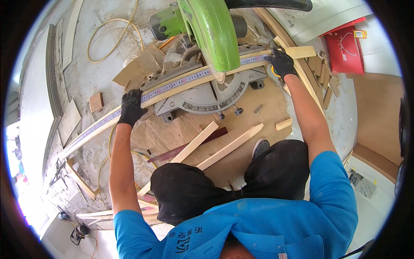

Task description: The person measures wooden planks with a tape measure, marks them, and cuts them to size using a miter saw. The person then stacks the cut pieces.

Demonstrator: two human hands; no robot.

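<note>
A long, pale wooden strip (304, 52) lies across the grey metal saw base (176, 102), with a white measuring tape (189, 79) stretched along it; no cut shows, though the green saw head (217, 36) hides part. The black-gloved left hand (131, 108) has its fingers wrapped over strip and tape. The black-gloved right hand (283, 63) bends its fingers at the tape farther along; their tightness I cannot tell.

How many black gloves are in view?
2: one on the left hand, left of the saw; one on the right hand, right of the saw.
</note>
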